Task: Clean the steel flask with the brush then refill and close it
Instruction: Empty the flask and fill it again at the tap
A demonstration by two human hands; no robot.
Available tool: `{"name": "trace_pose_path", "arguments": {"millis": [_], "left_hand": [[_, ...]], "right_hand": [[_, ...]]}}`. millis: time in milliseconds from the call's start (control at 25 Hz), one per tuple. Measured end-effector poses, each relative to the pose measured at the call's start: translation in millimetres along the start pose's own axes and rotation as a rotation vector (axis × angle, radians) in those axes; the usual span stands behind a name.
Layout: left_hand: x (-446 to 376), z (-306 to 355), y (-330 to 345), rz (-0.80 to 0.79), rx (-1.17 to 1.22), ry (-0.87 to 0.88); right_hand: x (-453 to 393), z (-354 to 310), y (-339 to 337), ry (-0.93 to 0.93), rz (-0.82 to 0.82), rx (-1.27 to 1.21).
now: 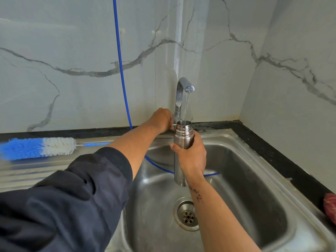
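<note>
From the head view, the right hand [190,157] has its fingers [197,138] and thumb curled round the upper body of the steel flask [182,135], holding it upright over the steel sink [254,160]. The flask's threaded mouth is open and sits directly under the tap [181,91], and a stream of water [187,106] runs into it; how full it is cannot be seen. The left hand [161,119] reaches to the tap's base, its fingers curled at the lever there, mostly hidden behind the hand. The bottle brush [40,147], blue and white bristled, lies on the drainboard to the left. A blue hose [121,70] hangs down the marble wall into the sink.
</note>
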State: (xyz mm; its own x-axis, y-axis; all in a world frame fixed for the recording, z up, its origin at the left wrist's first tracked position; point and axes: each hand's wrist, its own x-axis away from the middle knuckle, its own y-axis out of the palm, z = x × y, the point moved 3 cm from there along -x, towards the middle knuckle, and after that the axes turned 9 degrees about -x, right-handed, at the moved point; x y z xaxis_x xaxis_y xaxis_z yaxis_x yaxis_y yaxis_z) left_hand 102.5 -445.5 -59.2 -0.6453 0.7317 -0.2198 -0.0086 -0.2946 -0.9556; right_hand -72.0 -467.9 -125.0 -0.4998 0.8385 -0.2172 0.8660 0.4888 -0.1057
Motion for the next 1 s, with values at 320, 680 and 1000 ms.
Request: {"name": "trace_pose_path", "arguments": {"millis": [320,680,1000], "left_hand": [[-0.7,-0.5,0.3,-0.009,0.032,-0.027],[-2.8,1.0,0.5,-0.041,0.033,-0.075],[-2.6,-0.8,1.4,-0.036,0.050,-0.090]], "right_hand": [[-0.6,1.0,0.5,0.009,0.000,-0.009],[-0.3,0.4,0.1,0.008,0.006,-0.015],[0.4,-0.6,-1.0,0.015,0.000,-0.024]]}}
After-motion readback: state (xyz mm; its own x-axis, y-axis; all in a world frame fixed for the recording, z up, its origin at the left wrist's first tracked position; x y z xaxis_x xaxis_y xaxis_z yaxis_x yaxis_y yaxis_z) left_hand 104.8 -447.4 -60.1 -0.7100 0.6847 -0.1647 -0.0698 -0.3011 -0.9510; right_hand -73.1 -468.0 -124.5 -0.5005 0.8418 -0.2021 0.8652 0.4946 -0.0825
